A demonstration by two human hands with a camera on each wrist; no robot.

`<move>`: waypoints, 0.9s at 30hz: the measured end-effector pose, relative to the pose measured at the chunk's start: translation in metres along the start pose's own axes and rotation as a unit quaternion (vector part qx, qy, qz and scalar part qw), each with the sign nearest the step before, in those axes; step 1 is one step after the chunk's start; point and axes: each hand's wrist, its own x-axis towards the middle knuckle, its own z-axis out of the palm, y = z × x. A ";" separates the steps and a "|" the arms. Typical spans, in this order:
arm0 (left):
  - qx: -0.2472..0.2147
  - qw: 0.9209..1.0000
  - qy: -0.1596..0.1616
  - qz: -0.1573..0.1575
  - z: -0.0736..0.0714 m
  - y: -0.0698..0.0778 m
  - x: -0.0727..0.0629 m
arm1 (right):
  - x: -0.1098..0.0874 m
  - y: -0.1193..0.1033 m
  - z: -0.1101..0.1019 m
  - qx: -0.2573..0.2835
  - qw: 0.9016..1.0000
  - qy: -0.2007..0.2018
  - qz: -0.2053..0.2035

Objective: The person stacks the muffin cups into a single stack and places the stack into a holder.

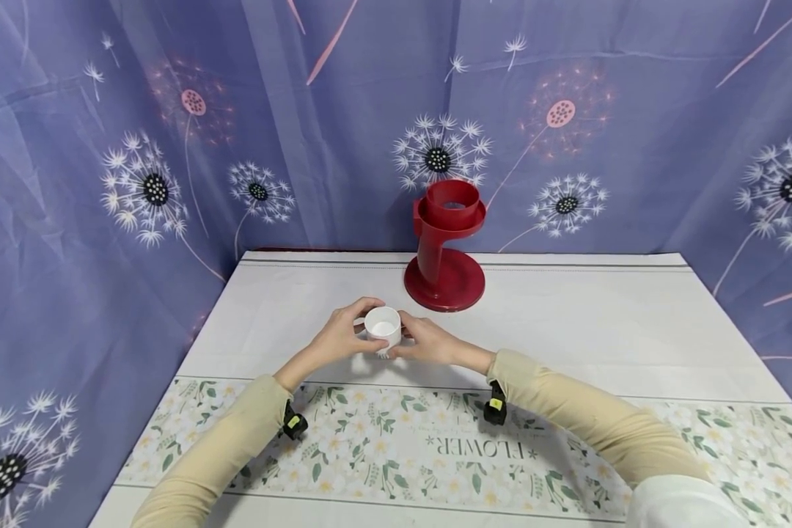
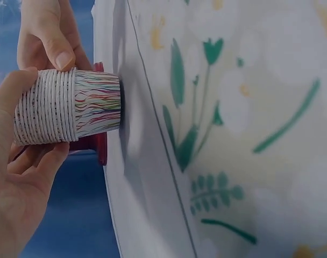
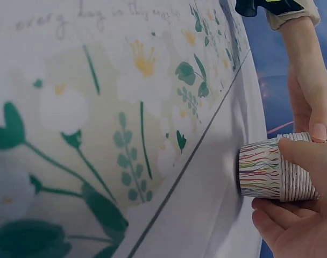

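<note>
A stack of nested paper cups (image 1: pixel 383 323) stands upright at the middle of the table, its open white mouth facing up. Colourful wavy lines cover the lowest cup of the stack (image 2: pixel 97 102) in the left wrist view, with many rims packed above it. My left hand (image 1: pixel 343 334) grips the stack from the left, thumb in front and fingers behind. From the right, my right hand (image 1: pixel 431 342) holds the same stack, thumb and fingers around the rims. Both hands also show around the cups (image 3: pixel 260 169) in the right wrist view.
Just behind the hands stands a red stand (image 1: pixel 429 257) with a round base and a ring-shaped top. A white rounded object (image 1: pixel 686 502) is at the bottom right. A printed flower band (image 1: pixel 369 447) crosses the white tablecloth (image 1: pixel 567 315); dandelion-patterned curtains (image 1: pixel 356 147) surround the table.
</note>
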 end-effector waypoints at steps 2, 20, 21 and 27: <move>-0.006 1.000 0.007 0.001 0.001 0.001 0.002 | -0.001 -0.001 -0.003 -0.001 1.000 0.005 0.002; -0.086 0.995 0.049 0.012 0.024 0.021 0.020 | -0.026 0.004 -0.025 0.021 0.998 0.064 -0.003; -0.093 0.994 0.048 0.010 0.025 0.023 0.022 | -0.027 0.005 -0.027 0.022 0.998 0.066 0.002; -0.119 0.991 0.056 0.001 0.033 0.030 0.028 | -0.034 0.007 -0.034 0.038 0.996 0.077 0.000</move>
